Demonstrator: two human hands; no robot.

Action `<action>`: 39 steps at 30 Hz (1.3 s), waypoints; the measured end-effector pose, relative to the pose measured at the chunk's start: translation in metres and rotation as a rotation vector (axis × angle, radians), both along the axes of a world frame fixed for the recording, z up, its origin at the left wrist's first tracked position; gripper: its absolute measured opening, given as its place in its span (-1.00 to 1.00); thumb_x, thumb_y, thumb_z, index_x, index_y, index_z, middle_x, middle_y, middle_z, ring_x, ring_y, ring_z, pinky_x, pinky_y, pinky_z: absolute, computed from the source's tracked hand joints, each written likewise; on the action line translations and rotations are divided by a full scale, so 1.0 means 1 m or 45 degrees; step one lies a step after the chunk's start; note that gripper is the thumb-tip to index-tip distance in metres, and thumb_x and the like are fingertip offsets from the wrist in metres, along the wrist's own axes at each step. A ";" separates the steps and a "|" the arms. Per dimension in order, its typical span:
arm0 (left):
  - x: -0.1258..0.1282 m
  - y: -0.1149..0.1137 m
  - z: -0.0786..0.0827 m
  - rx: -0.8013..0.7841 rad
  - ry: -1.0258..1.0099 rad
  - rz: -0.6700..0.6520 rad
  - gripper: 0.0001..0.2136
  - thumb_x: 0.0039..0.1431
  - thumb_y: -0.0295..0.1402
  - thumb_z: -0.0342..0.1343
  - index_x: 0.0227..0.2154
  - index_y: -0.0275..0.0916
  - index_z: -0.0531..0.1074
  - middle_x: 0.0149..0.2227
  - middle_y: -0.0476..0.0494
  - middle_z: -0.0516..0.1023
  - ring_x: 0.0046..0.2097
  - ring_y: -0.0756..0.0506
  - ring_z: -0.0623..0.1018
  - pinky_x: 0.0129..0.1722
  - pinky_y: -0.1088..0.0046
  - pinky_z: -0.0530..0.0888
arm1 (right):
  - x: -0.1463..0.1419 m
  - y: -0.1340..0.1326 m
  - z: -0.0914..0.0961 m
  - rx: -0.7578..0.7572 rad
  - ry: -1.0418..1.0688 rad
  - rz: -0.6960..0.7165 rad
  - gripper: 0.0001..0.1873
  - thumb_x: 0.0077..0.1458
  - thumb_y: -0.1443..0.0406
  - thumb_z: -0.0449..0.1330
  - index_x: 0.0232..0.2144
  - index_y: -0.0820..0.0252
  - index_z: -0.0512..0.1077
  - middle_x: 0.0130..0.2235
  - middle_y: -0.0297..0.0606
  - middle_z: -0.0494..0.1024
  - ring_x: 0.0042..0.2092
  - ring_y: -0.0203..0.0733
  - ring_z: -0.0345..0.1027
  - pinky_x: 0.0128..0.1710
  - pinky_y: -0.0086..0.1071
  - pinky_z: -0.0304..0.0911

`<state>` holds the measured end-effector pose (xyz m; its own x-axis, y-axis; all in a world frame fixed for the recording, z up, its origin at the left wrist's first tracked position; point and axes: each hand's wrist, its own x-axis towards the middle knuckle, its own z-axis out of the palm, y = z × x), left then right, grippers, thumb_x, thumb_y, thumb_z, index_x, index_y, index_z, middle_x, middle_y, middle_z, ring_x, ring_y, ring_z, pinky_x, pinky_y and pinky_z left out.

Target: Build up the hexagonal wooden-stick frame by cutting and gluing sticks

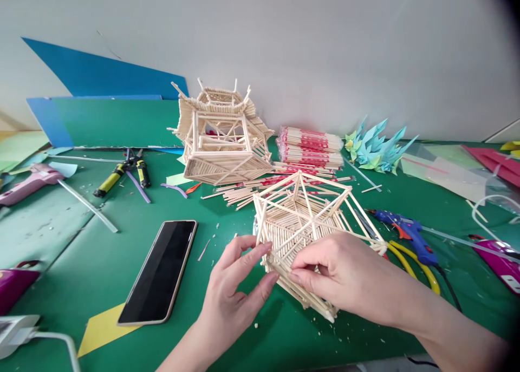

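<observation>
Two bare hands, my own, meet at the near edge of a stick frame [312, 219] on a green table [292, 337]; take that frame as the centre of a clock. My left hand [229, 282], at 8 o'clock, has thumb and forefinger apart, tips against the edge; I cannot tell whether they clamp it. My right hand [345, 269], between 4 and 5, has thumb and forefinger close together on the same edge; whether they pinch a stick is hidden. Pressing too hard could snap a thin strut or pull a joint loose, and a sideways shove could push the corner into the yellow handles [434, 282] just beside it, between 3 and 4. At 3 o'clock lies a blue glue gun [416, 236], nozzle towards the frame; if hot, it could burn a straying finger. The frame is pale, slender wood: open triangles above, a ribbed floor of close-laid sticks below. Between 10 and 11 stands a tiered stick building [227, 166] with upturned corners. Red-patterned bundles [309, 139] in shiny wrap lie at 12, and spiky folded blue paper [376, 147] between 1 and 2.
</observation>
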<state>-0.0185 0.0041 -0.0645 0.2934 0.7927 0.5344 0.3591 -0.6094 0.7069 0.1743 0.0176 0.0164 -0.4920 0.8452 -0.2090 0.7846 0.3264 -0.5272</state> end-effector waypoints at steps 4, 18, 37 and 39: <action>-0.001 0.003 0.001 -0.015 0.013 -0.032 -0.62 0.07 -0.60 0.11 -0.05 -0.17 0.34 -0.16 -0.10 0.34 -0.14 -0.02 0.39 -0.18 0.51 0.39 | 0.000 0.001 0.003 -0.026 0.009 0.006 -0.62 0.05 0.33 0.07 -0.73 0.22 0.06 -0.69 -0.51 -0.01 -0.59 -0.41 -0.16 -0.57 -0.46 -0.18; 0.001 0.005 0.003 -0.076 -0.006 0.008 -0.67 0.06 -0.61 0.11 -0.12 -0.15 0.38 -0.21 -0.08 0.35 -0.18 -0.01 0.41 -0.25 0.54 0.40 | 0.006 0.003 0.002 -0.035 0.136 0.044 -0.67 0.03 0.35 0.08 -0.71 0.20 0.11 -0.68 -0.53 0.01 -0.59 -0.44 -0.13 -0.58 -0.50 -0.16; -0.023 0.032 -0.031 -0.393 0.659 0.321 -0.76 0.16 -0.39 -0.07 -0.48 -0.23 0.49 -0.54 -0.06 0.42 -0.48 -0.05 0.46 -0.49 0.49 0.36 | 0.004 -0.002 0.000 -0.031 0.082 0.055 -0.66 0.07 0.38 0.03 -0.69 0.21 0.03 -0.65 -0.50 0.05 -0.56 -0.40 -0.09 -0.54 -0.45 -0.16; -0.022 0.032 -0.029 -0.388 0.797 0.283 -0.76 0.15 -0.38 -0.06 -0.44 -0.18 0.52 -0.49 -0.08 0.45 -0.43 -0.06 0.49 -0.45 0.48 0.38 | 0.003 -0.002 0.000 -0.036 0.081 0.054 -0.66 0.07 0.38 0.04 -0.69 0.21 0.04 -0.65 -0.51 0.06 -0.56 -0.41 -0.08 -0.54 -0.45 -0.15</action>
